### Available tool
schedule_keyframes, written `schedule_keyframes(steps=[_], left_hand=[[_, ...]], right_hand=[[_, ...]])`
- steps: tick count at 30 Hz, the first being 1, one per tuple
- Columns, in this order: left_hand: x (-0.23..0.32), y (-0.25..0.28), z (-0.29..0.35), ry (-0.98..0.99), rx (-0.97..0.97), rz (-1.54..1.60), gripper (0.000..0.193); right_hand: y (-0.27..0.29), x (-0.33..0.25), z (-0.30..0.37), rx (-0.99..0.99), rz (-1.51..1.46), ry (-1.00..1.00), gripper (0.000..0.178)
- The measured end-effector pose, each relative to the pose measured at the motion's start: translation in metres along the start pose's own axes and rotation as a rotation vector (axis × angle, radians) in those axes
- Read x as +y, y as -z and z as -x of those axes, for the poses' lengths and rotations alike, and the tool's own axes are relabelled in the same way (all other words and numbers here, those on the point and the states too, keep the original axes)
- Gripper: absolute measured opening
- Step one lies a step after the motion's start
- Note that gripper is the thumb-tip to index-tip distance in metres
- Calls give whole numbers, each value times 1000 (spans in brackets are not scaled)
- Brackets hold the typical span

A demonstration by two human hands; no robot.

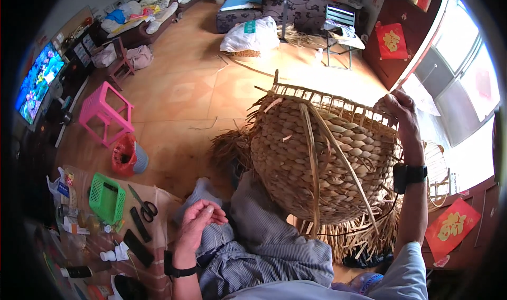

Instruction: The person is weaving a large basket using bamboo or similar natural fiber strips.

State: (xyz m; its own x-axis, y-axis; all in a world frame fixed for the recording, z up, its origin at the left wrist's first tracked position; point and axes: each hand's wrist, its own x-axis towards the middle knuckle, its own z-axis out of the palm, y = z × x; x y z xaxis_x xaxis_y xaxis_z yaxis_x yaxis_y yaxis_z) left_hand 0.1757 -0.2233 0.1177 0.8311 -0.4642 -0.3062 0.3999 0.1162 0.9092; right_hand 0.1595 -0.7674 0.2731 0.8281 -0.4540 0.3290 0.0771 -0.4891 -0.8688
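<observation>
Right hand (400, 105) was clenched at the upper rim of a tilted, braided straw basket (351, 141), left hand (202, 218) was loosely half-curled above striped trousers (259, 247), basket stood front-right, black-handled scissors (141, 201) lay left.

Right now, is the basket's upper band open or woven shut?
Open: the basket shows gaps along its upper edge, beside the right hand.
</observation>
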Motion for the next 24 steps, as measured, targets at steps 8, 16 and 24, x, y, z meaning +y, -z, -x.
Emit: schedule_keyframes(steps=[8,16,24], left_hand=[[22,28,7,-141,46,-19,21],[51,38,-47,-368,167,-115,19],[15,8,-117,-575,133,-478,25]], right_hand=[[-123,40,-3,-300,-240,-136,18],[-183,25,-4,-344,-32,-29,36],[-168,52,-29,-270,-51,-39,33]])
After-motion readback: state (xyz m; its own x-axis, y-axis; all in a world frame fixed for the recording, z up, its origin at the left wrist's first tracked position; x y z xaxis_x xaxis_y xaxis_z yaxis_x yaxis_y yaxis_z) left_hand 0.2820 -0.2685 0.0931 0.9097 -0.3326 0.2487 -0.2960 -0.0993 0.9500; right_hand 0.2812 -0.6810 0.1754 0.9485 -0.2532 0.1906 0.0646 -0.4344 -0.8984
